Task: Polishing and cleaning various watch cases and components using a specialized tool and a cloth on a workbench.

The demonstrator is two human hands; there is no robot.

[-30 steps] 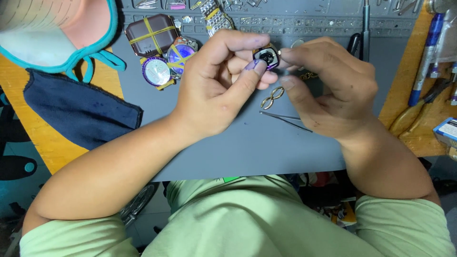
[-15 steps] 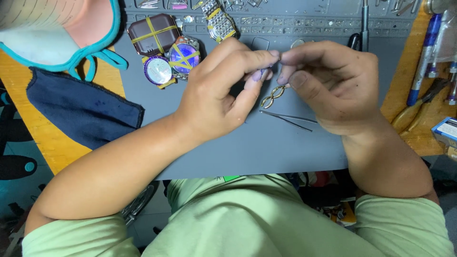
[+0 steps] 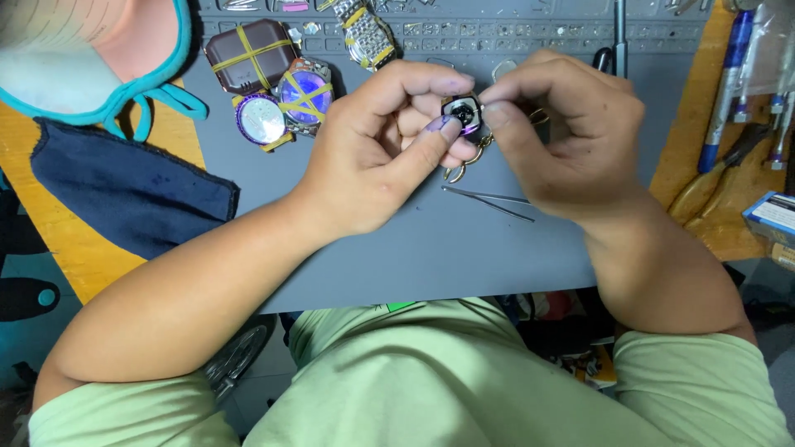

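2 hands (image 3: 377, 157) (image 3: 571, 132), 1 watch case (image 3: 462, 112).

A small rectangular cardboard box, blue with a white panel (image 3: 774, 217), lies at the right edge on the wooden surface (image 3: 712, 99), partly cut off by the frame. At the far right corner, a clear plastic bag (image 3: 774, 50) covers some blue-handled tools (image 3: 729, 74).
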